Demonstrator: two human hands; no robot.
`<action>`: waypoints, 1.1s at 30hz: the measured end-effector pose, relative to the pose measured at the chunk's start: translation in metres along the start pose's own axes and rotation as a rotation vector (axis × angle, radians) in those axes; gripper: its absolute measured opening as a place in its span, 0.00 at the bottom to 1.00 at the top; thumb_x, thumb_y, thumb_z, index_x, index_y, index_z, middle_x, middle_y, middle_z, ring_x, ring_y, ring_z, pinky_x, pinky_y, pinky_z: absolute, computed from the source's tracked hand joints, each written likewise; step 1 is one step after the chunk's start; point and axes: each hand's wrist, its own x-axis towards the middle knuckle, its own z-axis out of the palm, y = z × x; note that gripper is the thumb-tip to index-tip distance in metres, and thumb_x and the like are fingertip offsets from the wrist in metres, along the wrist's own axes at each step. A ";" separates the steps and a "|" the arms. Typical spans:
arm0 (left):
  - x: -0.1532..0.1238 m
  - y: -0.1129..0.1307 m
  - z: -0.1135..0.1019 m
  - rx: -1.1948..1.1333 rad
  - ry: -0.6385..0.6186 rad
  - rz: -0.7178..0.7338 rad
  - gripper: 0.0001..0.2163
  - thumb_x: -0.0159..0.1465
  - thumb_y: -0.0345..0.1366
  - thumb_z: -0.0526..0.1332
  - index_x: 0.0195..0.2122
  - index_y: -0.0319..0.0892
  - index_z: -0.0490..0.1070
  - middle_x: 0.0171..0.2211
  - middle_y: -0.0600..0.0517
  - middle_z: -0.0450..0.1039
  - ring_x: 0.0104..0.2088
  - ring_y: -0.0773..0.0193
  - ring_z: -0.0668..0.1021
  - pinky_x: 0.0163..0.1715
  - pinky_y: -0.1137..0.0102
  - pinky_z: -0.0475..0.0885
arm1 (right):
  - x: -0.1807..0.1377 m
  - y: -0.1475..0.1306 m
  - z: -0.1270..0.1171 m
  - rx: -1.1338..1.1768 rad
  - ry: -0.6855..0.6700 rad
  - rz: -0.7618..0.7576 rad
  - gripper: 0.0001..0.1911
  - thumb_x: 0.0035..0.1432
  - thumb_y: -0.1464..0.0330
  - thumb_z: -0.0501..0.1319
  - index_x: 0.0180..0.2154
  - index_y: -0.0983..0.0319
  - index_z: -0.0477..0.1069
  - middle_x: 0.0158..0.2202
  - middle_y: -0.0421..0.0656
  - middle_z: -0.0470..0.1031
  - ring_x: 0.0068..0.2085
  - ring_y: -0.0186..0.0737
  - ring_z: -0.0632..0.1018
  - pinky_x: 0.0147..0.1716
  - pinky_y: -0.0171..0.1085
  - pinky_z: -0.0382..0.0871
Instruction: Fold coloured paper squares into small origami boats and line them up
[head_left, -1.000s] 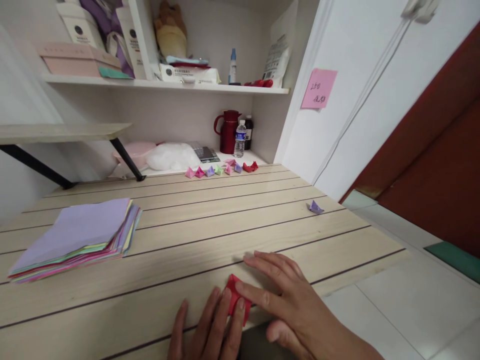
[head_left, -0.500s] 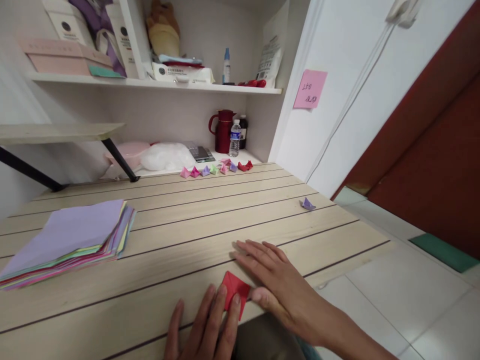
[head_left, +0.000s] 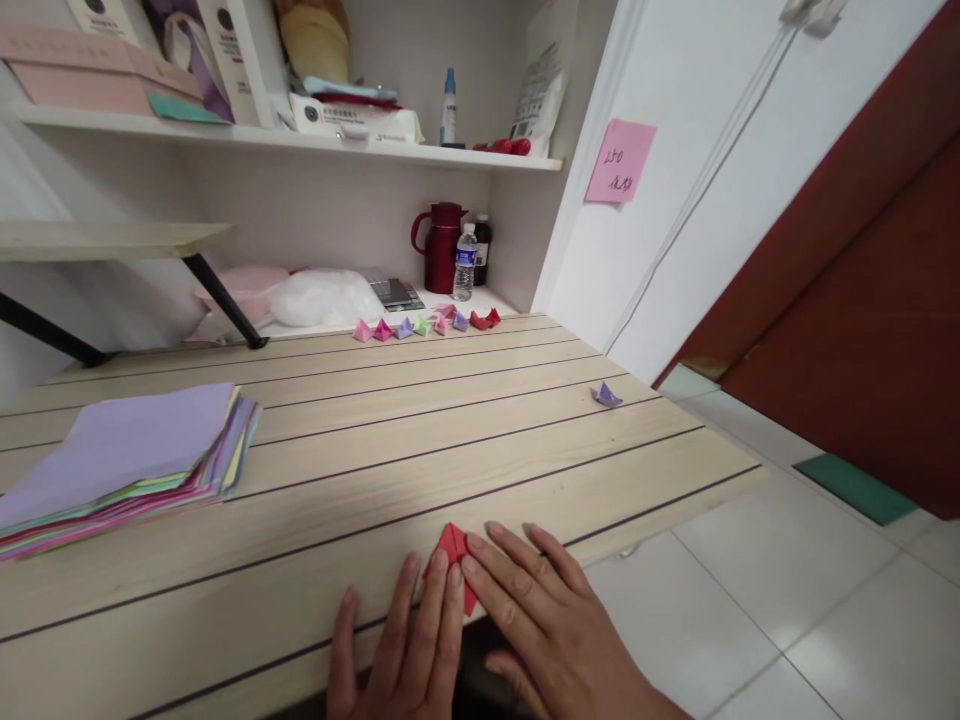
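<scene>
A small folded piece of red paper (head_left: 452,547) lies near the front edge of the wooden slatted table (head_left: 390,440). My left hand (head_left: 405,655) lies flat with its fingers stretched out, fingertips on the paper's left side. My right hand (head_left: 536,625) also lies flat, fingers spread, pressing down on the paper's right part. Both hands cover most of the paper; only its upper tip shows.
A stack of coloured paper sheets (head_left: 124,462) lies at the left. A row of small folded paper shapes (head_left: 426,324) sits at the table's far edge, and a lone purple one (head_left: 606,396) at the right. Shelves with a red jug (head_left: 439,248) and bottle (head_left: 465,276) stand behind. The table edge drops to tiled floor at the right.
My right hand has slid back and left, from beside the red paper onto it. My left hand stays on the paper. The view has shifted slightly.
</scene>
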 end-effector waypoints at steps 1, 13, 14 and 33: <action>-0.001 0.001 0.001 -0.004 0.008 0.001 0.25 0.61 0.23 0.51 0.58 0.43 0.70 0.62 0.50 0.69 0.70 0.56 0.57 0.68 0.41 0.40 | -0.002 0.001 0.001 0.008 0.004 0.004 0.32 0.66 0.64 0.58 0.67 0.63 0.55 0.69 0.47 0.59 0.69 0.51 0.57 0.66 0.55 0.54; -0.001 -0.009 -0.011 -0.205 -0.146 -0.071 0.28 0.59 0.24 0.51 0.62 0.46 0.65 0.61 0.52 0.71 0.61 0.62 0.71 0.70 0.54 0.34 | -0.002 -0.001 0.003 0.050 0.119 -0.007 0.23 0.62 0.72 0.58 0.59 0.56 0.68 0.63 0.41 0.69 0.67 0.47 0.63 0.66 0.51 0.50; -0.001 -0.010 -0.012 -0.178 -0.144 -0.066 0.28 0.60 0.23 0.50 0.61 0.48 0.66 0.60 0.52 0.71 0.61 0.60 0.72 0.69 0.50 0.34 | -0.001 -0.001 0.001 0.043 0.119 -0.015 0.23 0.62 0.72 0.58 0.59 0.56 0.68 0.63 0.41 0.70 0.66 0.46 0.63 0.66 0.50 0.49; 0.023 -0.036 -0.013 -0.177 -0.006 0.077 0.16 0.65 0.33 0.59 0.54 0.47 0.72 0.53 0.56 0.78 0.51 0.65 0.79 0.69 0.62 0.37 | 0.006 0.004 -0.016 0.183 0.120 0.004 0.21 0.63 0.72 0.57 0.57 0.57 0.67 0.54 0.43 0.78 0.61 0.45 0.71 0.60 0.47 0.62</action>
